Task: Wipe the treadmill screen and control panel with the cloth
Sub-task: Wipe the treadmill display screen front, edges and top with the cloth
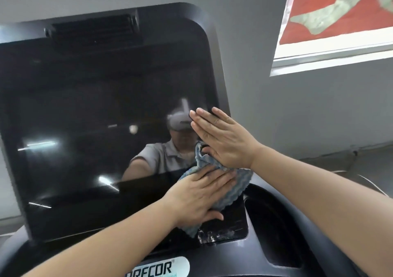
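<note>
A: Grey wall (pixel 297 106) behind, dark treadmill screen (pixel 85 117) fills the left and centre. Hands?

B: Left hand (pixel 197 198) lies flat, fingers spread, pressing the blue-grey cloth (pixel 236 188) against the lower right of the screen. Not gripping it, just palm down on top. Right hand (pixel 223 140) sits just above, also open and flat, fingers together pointing up-left. Heel of it touches the cloth's top edge; fingertips rest on the glass near the right bezel.

A: Cloth position?

B: Bunched under both hands, trailing down toward the screen's near right corner, where white scuffs (pixel 217 234) show.

A: Any writing?

B: White oval label (pixel 161 267) on the console (pixel 244 253) at near centre, reads "PRECOR", first letter cut off. Smaller line below, unreadable. Far right, a red banner (pixel 340 10) with pale characters, blurred, cannot read.

A: Anything else?

B: Vent slot (pixel 91 30) on the top of the screen housing.
</note>
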Demonstrator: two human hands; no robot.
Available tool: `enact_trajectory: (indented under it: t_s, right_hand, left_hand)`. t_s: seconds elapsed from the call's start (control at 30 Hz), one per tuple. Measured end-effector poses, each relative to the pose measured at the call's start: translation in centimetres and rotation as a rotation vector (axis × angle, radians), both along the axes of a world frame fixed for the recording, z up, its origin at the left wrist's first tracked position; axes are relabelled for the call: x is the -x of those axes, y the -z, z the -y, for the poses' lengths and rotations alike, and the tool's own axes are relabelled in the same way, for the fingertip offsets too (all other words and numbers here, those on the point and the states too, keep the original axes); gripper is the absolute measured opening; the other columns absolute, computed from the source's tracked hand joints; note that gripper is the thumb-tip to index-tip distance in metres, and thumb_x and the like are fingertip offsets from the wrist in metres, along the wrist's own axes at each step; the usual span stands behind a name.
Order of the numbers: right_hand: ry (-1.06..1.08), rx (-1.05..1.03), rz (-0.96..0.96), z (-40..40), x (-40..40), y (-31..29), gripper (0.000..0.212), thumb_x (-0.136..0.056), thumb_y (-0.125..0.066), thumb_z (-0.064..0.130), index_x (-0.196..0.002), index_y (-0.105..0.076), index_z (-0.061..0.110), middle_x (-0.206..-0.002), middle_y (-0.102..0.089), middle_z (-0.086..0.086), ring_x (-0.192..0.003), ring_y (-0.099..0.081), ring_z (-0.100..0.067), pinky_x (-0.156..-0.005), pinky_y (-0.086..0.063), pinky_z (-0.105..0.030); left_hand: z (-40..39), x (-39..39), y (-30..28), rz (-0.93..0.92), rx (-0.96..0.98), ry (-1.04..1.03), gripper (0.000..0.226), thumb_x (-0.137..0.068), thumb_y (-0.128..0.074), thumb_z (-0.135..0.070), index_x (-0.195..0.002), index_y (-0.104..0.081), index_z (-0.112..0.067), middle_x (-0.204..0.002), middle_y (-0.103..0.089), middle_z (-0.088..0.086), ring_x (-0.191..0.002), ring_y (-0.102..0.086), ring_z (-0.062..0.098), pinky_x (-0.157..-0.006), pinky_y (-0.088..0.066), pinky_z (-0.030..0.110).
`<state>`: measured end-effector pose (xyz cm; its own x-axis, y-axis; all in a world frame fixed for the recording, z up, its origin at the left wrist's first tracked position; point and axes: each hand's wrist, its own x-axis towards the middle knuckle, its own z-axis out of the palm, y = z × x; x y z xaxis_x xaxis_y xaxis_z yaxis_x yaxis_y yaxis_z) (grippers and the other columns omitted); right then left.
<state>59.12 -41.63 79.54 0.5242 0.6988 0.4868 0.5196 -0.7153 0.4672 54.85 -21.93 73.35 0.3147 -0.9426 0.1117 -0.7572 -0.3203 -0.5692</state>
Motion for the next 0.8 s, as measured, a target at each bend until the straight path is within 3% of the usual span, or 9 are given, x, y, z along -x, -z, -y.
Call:
enact_trajectory:
  t_s: [0.1, 0.23, 0.33, 0.5, 0.67, 0.8]
  right_hand:
    - [-0.010, -0.012, 0.002, 0.0, -0.1, 0.0, 0.064, -0.105, -0.036, 0.038, -0.155, -0.023, 0.001, -0.164, -0.018, -0.018, -0.153, -0.011, -0.032, -0.125, -0.009, -0.049]
    - [-0.029, -0.044, -0.025, 0.1, 0.0, -0.2, 0.065, -0.106, -0.038, 0.039, -0.155, -0.024, -0.002, -0.164, -0.018, -0.020, -0.153, -0.012, -0.033, -0.124, -0.014, -0.050]
    - [-0.076, -0.023, -0.060, 0.8, 0.0, -0.9, 0.065, -0.107, -0.032, 0.041, -0.155, -0.024, -0.002, -0.164, -0.017, -0.020, -0.153, -0.011, -0.032, -0.125, -0.014, -0.047]
    - [-0.092, -0.036, -0.082, 0.8, -1.4, -3.8, 0.062, -0.107, -0.031, 0.038, -0.154, -0.025, -0.002, -0.163, -0.020, -0.019, -0.153, -0.011, -0.029, -0.125, -0.011, -0.042]
    - [-0.074, 0.008, -0.182, 1.1, -1.6, -5.0, 0.062, -0.108, -0.017, 0.041, -0.157, -0.018, 0.003, -0.166, -0.014, -0.014, -0.154, -0.004, -0.025, -0.126, -0.008, -0.039]
    - [-0.101, -0.030, -0.202, 1.0, -1.5, -5.2, 0.062, -0.107, -0.021, 0.040, -0.155, -0.021, 0.001, -0.165, -0.017, -0.015, -0.154, -0.007, -0.026, -0.125, -0.012, -0.042]
  left_hand:
    - [-1.7, 0.6, 0.4, -0.053, 0.037, -0.073, 0.088, -0.093, -0.043, -0.068, -0.157, -0.021, -0.012, -0.164, -0.013, 0.008, -0.152, -0.016, 0.025, -0.124, -0.007, 0.044]
    - [-6.6, 1.6, 1.3, -0.013, 0.011, -0.088, 0.082, -0.095, -0.048, -0.063, -0.156, -0.027, -0.012, -0.164, -0.022, 0.008, -0.151, -0.019, 0.025, -0.121, -0.018, 0.044]
    - [-8.1, 1.7, 1.6, 0.012, -0.017, -0.073, 0.080, -0.096, -0.047, -0.062, -0.156, -0.028, -0.013, -0.163, -0.024, 0.007, -0.151, -0.021, 0.025, -0.121, -0.017, 0.044]
    - [-3.5, 0.7, 0.1, -0.027, 0.015, -0.085, 0.086, -0.092, -0.041, -0.068, -0.157, -0.024, -0.014, -0.164, -0.023, 0.006, -0.152, -0.017, 0.022, -0.122, -0.013, 0.043]
    - [2.1, -0.3, -1.8, -0.081, 0.239, -0.332, 0.085, -0.093, -0.038, -0.066, -0.156, -0.018, -0.011, -0.164, -0.021, 0.008, -0.152, -0.010, 0.023, -0.124, -0.003, 0.042]
    - [0.4, 2.6, 1.2, -0.123, 0.166, -0.258, 0.084, -0.091, -0.048, -0.064, -0.155, -0.028, -0.013, -0.164, -0.022, 0.004, -0.152, -0.014, 0.024, -0.124, -0.007, 0.045]
